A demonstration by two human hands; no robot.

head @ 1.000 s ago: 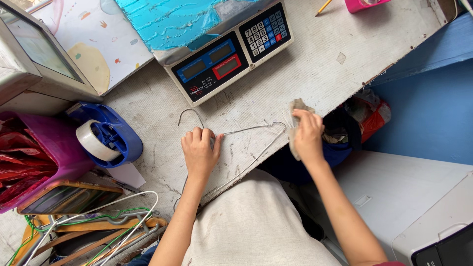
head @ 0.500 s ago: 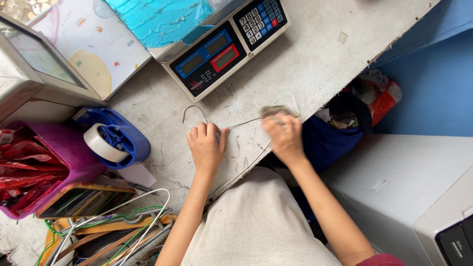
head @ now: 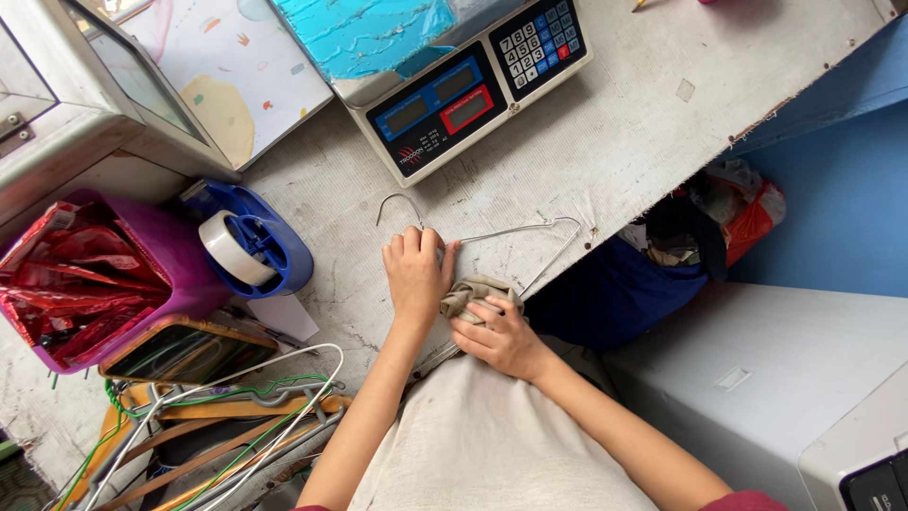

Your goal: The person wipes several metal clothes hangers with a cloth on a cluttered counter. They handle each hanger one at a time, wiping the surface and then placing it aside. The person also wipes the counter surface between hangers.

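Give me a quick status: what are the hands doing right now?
Left hand flat on wire hanger, pinning it to counter. Right hand gripping rag beside it. Scale behind, clear of hands.

Pretty worn grey counter [head: 643, 142], scuffed and chipped along the edge. Sitting right on it: a digital weighing scale [head: 454, 80] with a keypad up top, a blue tape dispenser [head: 251, 248] with a roll of clear tape over on the left, a purple bin [head: 142, 274] stuffed with red packets beside that, and a thin wire hanger [head: 511, 232] lying flat near the front edge.
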